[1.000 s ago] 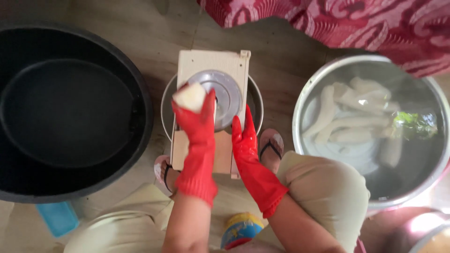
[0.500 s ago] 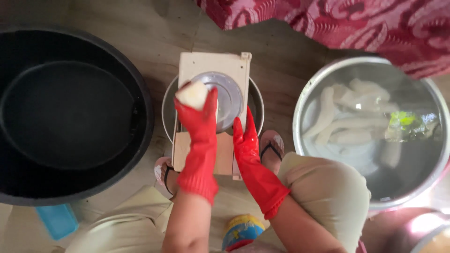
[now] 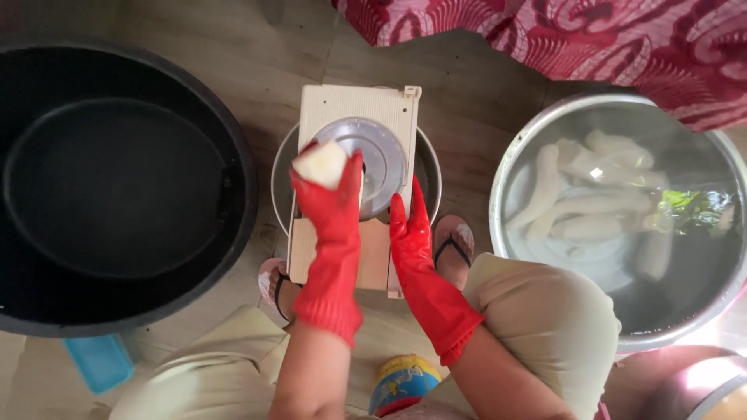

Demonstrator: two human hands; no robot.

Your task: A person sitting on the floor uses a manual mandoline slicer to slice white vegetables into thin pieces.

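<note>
Left hand [image 3: 331, 204] clamps the pale peeled chunk [image 3: 319, 163] on the slicer board [image 3: 354, 117], mid-slicing, right hand [image 3: 410, 233] flat, steadying its edge; next stroke wants fingertips clear of the disc [image 3: 381, 163].

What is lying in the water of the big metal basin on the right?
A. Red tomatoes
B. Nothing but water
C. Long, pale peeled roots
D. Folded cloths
C: the metal basin holds several long, pale peeled roots lying under water. A chunk of similar pale colour is gripped in the red-gloved left hand against the slicer board.
</note>
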